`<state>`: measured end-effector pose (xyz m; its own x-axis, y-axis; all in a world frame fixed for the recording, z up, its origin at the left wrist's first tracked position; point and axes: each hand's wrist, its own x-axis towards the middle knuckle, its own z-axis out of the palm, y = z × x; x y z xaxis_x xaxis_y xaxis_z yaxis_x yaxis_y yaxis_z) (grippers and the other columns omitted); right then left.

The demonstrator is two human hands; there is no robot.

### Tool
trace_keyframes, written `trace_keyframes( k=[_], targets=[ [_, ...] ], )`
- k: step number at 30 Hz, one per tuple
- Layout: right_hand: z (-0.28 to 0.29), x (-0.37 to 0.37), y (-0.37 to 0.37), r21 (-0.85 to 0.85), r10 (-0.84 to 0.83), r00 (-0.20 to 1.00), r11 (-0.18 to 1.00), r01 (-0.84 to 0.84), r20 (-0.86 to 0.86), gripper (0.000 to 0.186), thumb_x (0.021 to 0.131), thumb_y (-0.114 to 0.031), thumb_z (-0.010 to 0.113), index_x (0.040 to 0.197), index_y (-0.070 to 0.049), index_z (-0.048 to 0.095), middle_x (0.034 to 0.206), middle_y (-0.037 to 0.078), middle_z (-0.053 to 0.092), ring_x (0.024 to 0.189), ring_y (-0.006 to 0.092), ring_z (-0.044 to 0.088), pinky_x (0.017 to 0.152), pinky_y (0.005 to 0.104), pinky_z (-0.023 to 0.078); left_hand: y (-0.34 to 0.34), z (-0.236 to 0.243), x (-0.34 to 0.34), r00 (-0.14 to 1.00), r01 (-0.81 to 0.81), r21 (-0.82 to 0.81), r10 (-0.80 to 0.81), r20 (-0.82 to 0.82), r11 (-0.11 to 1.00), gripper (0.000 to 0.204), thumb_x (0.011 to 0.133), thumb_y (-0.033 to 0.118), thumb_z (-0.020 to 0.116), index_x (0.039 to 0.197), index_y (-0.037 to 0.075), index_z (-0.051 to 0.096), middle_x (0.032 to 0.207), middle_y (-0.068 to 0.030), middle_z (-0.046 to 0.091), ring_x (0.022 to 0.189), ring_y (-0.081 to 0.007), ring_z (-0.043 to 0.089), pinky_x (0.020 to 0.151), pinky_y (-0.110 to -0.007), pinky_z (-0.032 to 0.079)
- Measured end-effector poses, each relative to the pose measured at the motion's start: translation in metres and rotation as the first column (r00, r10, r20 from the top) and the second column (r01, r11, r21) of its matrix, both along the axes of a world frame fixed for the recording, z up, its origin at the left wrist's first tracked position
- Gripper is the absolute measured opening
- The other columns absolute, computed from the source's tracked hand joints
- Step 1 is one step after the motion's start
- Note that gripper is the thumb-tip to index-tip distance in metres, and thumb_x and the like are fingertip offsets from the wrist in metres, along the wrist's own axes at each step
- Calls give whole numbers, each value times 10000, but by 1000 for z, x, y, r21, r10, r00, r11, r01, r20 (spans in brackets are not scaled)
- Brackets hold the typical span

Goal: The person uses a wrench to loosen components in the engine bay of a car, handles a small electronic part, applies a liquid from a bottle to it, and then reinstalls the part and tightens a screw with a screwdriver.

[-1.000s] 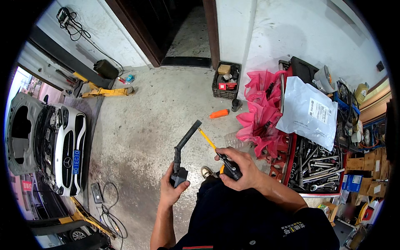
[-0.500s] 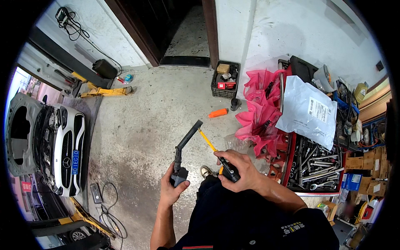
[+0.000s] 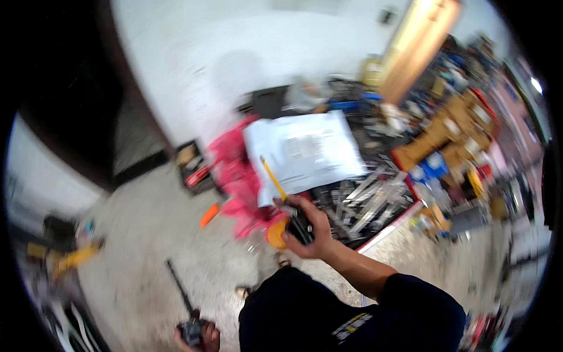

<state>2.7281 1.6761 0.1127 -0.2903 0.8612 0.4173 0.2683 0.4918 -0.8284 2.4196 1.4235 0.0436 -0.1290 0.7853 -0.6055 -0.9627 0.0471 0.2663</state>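
Note:
Low at the left, my left hand is closed round the dark grey body of a black tool with a long thin arm. The arm points up and away over the floor. My right hand grips a black-and-yellow tool with a thin yellow rod. That rod points forward, its tip in front of a white plastic mailing bag in the view. A rounded yellow part shows beside my right fingers. Blur hides finer detail on both tools, and their exact kinds cannot be made out.
Wrenches and sockets fill a red-edged tool drawer beyond my right hand. Crumpled pink plastic hangs beside it. A dark crate and an orange object are on the floor. Cardboard boxes stand at the right.
My view has swung right toward the tool drawer and is blurred. My hands have moved apart: the left is lower and farther left, and the two tools no longer meet at their tips.

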Motion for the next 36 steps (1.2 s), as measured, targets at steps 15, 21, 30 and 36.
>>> trace_keyframes(
  k=[15, 21, 30, 36],
  targets=[
    [-112, 334, 252, 442, -831, 552, 521, 730, 68, 614, 824, -173, 688, 1360, -9, 436, 1234, 241, 574, 1177, 320, 538, 1002, 388, 396, 83, 8, 42, 965, 262, 151, -260, -36, 953, 821, 820, 481, 661, 1357, -70, 375, 976, -116, 581, 877, -240, 541, 726, -304, 450],
    [-125, 420, 268, 262, -752, 564, 652, 712, 341, 679, 879, -328, 660, 1370, 56, 390, 1341, 282, 470, 1265, 384, 436, 1058, 400, 330, 116, 43, 84, 872, 343, 0, -319, -371, 939, 930, 748, 596, 605, 1301, -130, 424, 729, -102, 520, 622, -185, 423, 536, -281, 323],
    [-32, 253, 198, 612, -764, 595, 602, 514, 252, 465, 875, -222, 667, 1271, -23, 529, 1287, 202, 522, 1204, 376, 469, 1007, 477, 382, 115, 70, 97, 689, 354, -151, -366, -625, 923, 1097, 557, 562, 761, 1328, -122, 387, 905, -143, 645, 778, -211, 640, 685, -295, 511],
    [31, 1, 100, 190, 522, 766, 766, -614, 375, 599, 769, -199, 752, 1302, -88, 501, 1252, 169, 500, 1151, 338, 513, 945, 396, 450, 95, 84, 86, 636, 391, -185, -411, -653, 901, 1034, 560, 573, 758, 1276, -115, 467, 901, -145, 650, 780, -212, 639, 720, -291, 515]
  ],
)
